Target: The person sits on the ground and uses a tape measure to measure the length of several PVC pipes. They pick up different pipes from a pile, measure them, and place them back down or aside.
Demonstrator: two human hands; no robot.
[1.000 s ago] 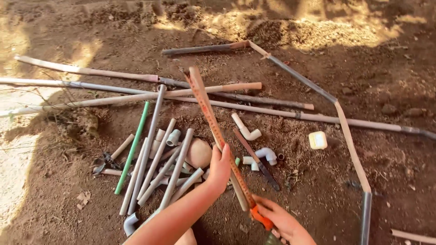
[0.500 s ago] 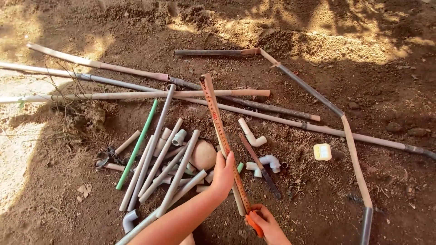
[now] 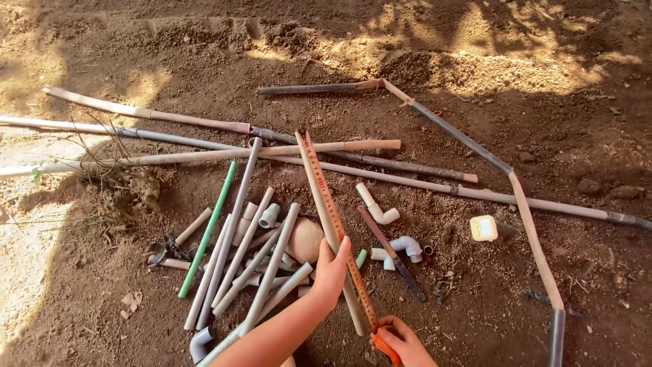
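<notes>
My left hand (image 3: 331, 270) pinches the pipe (image 3: 326, 217) w/ tape (image 3: 339, 234) along it, pointing away; right hand (image 3: 401, 340) fingers curl on tape case (image 3: 384, 348), nearer me.

Bare dirt ground (image 3: 543, 41) under scattered pipes (image 3: 244, 251), elbow fittings (image 3: 401, 246).

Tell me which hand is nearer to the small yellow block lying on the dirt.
Right. The right hand grips the tape measure's near end, below-left of the small yellow block; the left hand is farther left on the pipe.
</notes>
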